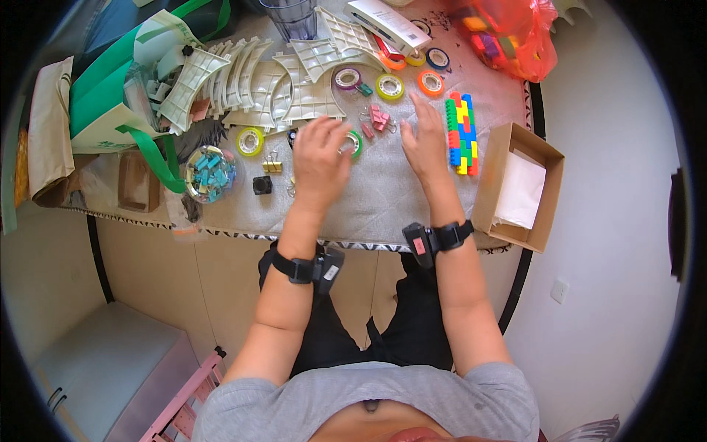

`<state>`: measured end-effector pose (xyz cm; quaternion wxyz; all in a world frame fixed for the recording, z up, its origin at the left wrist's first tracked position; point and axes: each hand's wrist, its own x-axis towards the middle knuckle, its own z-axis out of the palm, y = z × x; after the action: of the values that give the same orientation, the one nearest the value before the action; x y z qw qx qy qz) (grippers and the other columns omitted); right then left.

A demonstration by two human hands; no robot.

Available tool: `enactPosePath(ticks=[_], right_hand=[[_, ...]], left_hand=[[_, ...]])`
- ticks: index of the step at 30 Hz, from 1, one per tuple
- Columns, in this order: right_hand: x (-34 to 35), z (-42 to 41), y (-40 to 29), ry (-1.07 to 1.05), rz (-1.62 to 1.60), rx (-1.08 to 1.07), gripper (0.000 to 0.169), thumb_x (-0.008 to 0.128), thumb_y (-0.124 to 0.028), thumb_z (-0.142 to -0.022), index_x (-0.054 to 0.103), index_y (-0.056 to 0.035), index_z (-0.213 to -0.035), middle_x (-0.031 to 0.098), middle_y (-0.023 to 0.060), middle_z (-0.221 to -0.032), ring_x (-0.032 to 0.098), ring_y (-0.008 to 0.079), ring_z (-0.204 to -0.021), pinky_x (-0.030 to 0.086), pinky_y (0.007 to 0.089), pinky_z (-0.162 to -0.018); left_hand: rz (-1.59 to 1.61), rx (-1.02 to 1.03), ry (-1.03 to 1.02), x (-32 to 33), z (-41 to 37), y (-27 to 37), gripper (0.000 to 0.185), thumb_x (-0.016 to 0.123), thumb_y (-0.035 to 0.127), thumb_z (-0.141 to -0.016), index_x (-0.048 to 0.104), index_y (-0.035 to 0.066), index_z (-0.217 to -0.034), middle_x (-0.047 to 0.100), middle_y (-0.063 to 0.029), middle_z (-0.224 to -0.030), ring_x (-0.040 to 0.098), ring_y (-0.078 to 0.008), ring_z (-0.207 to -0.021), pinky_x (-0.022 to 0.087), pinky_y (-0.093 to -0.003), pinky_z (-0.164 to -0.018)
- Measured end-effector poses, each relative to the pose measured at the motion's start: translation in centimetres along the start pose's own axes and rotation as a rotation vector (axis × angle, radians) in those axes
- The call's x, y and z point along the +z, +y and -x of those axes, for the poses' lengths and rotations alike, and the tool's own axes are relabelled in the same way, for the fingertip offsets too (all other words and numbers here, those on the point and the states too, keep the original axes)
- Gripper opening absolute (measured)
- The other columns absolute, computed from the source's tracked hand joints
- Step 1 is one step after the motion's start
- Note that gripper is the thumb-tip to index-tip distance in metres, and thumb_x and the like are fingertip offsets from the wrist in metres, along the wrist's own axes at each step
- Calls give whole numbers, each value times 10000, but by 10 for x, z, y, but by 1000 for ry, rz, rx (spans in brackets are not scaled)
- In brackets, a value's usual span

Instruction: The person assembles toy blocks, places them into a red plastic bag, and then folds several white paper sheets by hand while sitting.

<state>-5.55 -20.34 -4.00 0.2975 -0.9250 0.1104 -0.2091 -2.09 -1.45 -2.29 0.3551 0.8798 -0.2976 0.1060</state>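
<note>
My left hand (pixel 323 160) is above the table with its fingers bent downward. A green tape roll (pixel 356 145) shows partly past its fingers; whether they touch it is hidden. My right hand (pixel 426 138) has its thumb apart from its fingers and holds nothing visible. Just right of it lies a flat panel of coloured toy bricks (pixel 463 134). Between the hands and slightly farther off are pink binder clips (pixel 379 119). Beyond them lie a yellow tape roll (pixel 390 87), an orange tape roll (pixel 430 83) and a purple tape roll (pixel 347 79) beside a teal binder clip (pixel 364 89).
An open cardboard box (pixel 500 182) holding white paper stands at the right edge. To the left are a clear jar of binder clips (pixel 210 174), a black cube-shaped object (pixel 262 185) and a green-and-white bag (pixel 105 105). White plastic lattice pieces (pixel 312 99) and a red plastic bag (pixel 505 38) lie farther back.
</note>
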Motion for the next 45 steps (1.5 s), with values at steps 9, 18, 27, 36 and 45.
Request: enactPosePath(ticks=[9, 18, 27, 36, 45], right_hand=[[32, -52, -2, -208, 262, 36, 446, 611, -154, -707, 513, -149, -1141, 494, 119, -1099, 457, 281, -1026, 419, 404, -840], [40, -71, -27, -20, 61, -55, 432, 657, -291, -634, 560, -44, -975, 510, 145, -885, 517, 290, -898, 438, 380, -745], [76, -84, -54, -248, 356, -33, 340, 617, -183, -630, 528, -17, -914, 496, 157, -927, 495, 317, -922, 437, 410, -762], [65, -60, -46, -140, -66, -57, 367, 621, -129, -616, 508, -47, -955, 496, 161, -899, 493, 335, -876, 413, 391, -776], [4, -55, 22, 112, 26, 168, 395, 659, -118, -593, 502, -40, -946, 517, 148, -905, 512, 298, -868, 418, 363, -774]], left_hand=[[-248, -62, -291, 15, 10, 4, 512, 712, 153, -595, 520, 135, -1068, 459, -66, -1117, 351, -240, -1182, 214, -577, -961], [-218, -115, -324, 14, 4, 0, 499, 720, 175, -572, 508, 74, -1012, 449, -80, -1078, 344, -236, -1166, 191, -590, -969], [-204, -90, -360, 15, 4, -1, 498, 731, 178, -555, 515, 73, -991, 471, -72, -1039, 344, -228, -1167, 136, -582, -996], [-143, -98, -335, 16, 3, 0, 528, 737, 181, -529, 520, 86, -1001, 465, -69, -1058, 352, -232, -1162, 129, -561, -1010], [-108, -83, -335, 13, 0, 6, 517, 721, 190, -547, 525, 69, -1010, 491, -85, -1040, 363, -237, -1167, 119, -543, -1019]])
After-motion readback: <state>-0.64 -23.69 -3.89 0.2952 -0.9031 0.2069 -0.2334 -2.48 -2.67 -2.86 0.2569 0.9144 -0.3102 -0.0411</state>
